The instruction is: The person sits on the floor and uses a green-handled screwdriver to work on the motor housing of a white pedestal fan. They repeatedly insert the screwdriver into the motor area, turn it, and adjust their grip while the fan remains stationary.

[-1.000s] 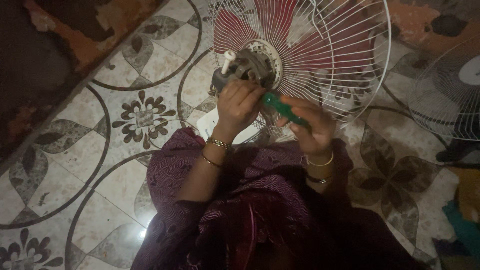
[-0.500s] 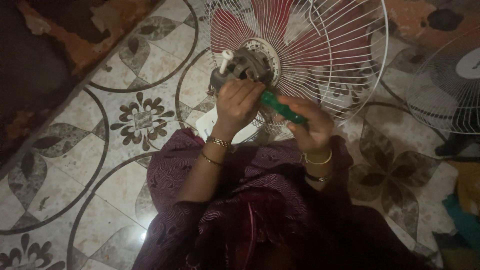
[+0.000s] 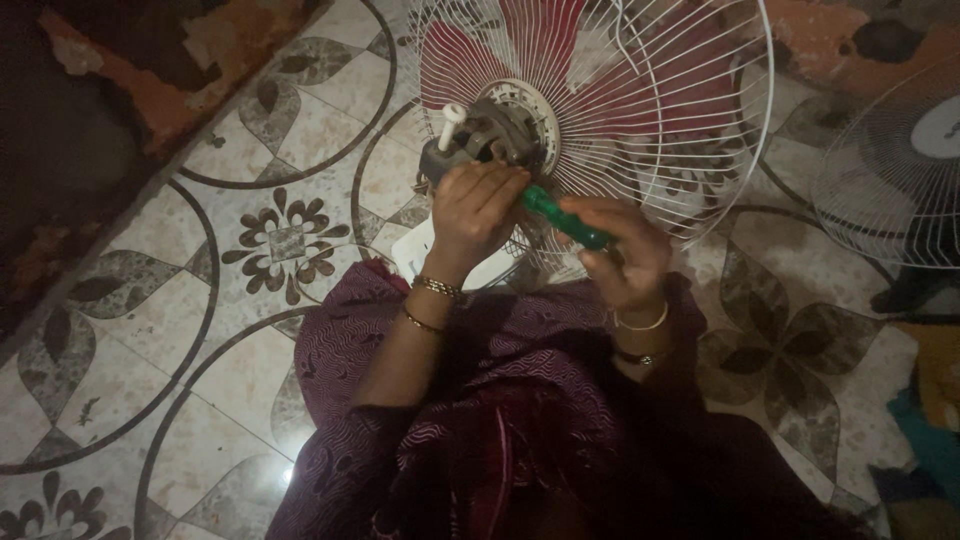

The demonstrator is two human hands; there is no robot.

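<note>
Hands work at the back of a table fan lying on a patterned tile floor [image 3: 150, 330]: the left hand [image 3: 482, 208] curls closed over the grey fan motor [image 3: 482, 140], just behind the white wire guard [image 3: 640, 110] with red blades [image 3: 545, 35]. The right hand [image 3: 625, 250] is closed around a green-handled screwdriver [image 3: 562, 216], its tip hidden under the left fingers. Another fan guard [image 3: 895, 160] lies at the floor's right edge.

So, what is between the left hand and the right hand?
In the head view, the green screwdriver handle spans from right hand to left hand.
</note>
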